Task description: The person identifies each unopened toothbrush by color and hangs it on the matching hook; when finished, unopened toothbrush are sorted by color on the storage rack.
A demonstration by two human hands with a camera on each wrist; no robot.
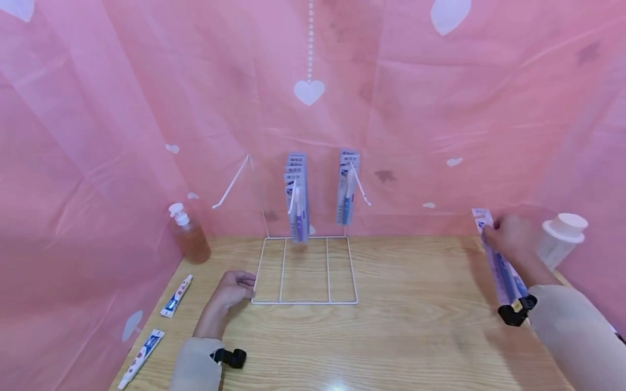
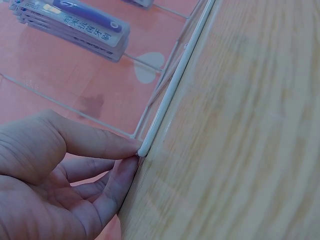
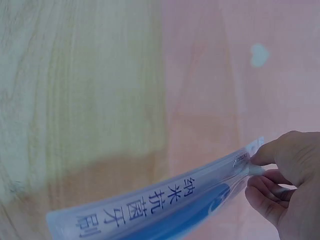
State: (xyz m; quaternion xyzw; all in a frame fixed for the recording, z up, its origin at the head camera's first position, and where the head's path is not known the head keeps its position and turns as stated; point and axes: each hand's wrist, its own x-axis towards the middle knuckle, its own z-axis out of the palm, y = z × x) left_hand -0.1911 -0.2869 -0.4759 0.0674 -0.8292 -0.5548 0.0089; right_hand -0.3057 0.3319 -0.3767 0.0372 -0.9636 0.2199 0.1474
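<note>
A white wire rack [image 1: 305, 303] stands on the table with three hooks at its back. My left hand [image 1: 232, 289] pinches its front left corner between thumb and fingers, plain in the left wrist view. Several packaged toothbrushes [image 1: 296, 217] hang on the middle hook and a smaller group of packs [image 1: 345, 201] on the right hook. Nothing hangs on the left hook [image 1: 231, 182]. Far to the right, my right hand [image 1: 515, 239] holds a packaged toothbrush [image 3: 165, 205] by its top end, the pack slanting down; a blue handle shows through the plastic.
At the left stand a pump bottle [image 1: 193, 241] of amber liquid and, nearer, two toothpaste tubes [image 1: 177, 296] lying flat. A white-capped container [image 1: 562, 236] is behind my right hand. Pink cloth [image 1: 415, 108] with hearts hangs around the wooden table [image 1: 415, 336].
</note>
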